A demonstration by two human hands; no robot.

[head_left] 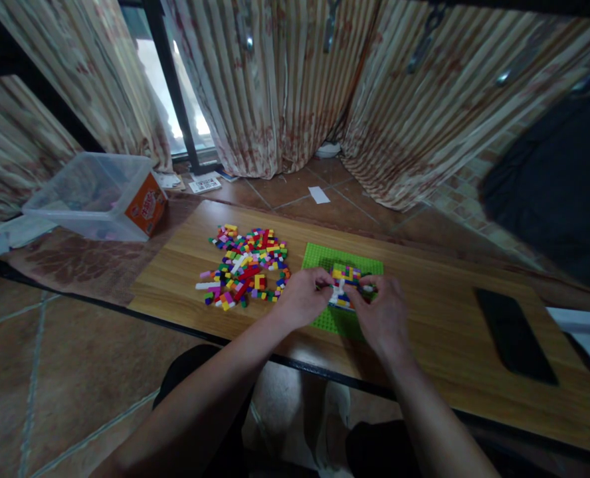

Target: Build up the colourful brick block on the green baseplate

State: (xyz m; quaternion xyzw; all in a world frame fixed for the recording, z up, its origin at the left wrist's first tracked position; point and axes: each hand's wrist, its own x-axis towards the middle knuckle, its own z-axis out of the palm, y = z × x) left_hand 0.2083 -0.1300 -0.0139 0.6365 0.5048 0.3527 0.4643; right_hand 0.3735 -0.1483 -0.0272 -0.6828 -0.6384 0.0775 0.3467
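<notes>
A model of multicoloured toy bricks (345, 272), with yellow, blue, purple and white pieces, stands on a green studded baseplate (325, 255). My left hand (305, 297) is at the model's left side, its fingers curled and pinching at the edge. From the right, my right hand (383, 312) closes its thumb and fingers about the other side. Both thumbs meet near a white piece (338, 290) at the model's front. My fingers partly cover the model, so how firmly each one grips is hard to see.
Loose toy bricks (248, 265) lie in a pile left of the baseplate on the wooden table (439, 318). A black phone-like slab (514, 335) rests at the right, near white paper (584, 332). Beyond the table's left end stands a clear plastic bin (90, 192). Curtains (295, 86) hang behind.
</notes>
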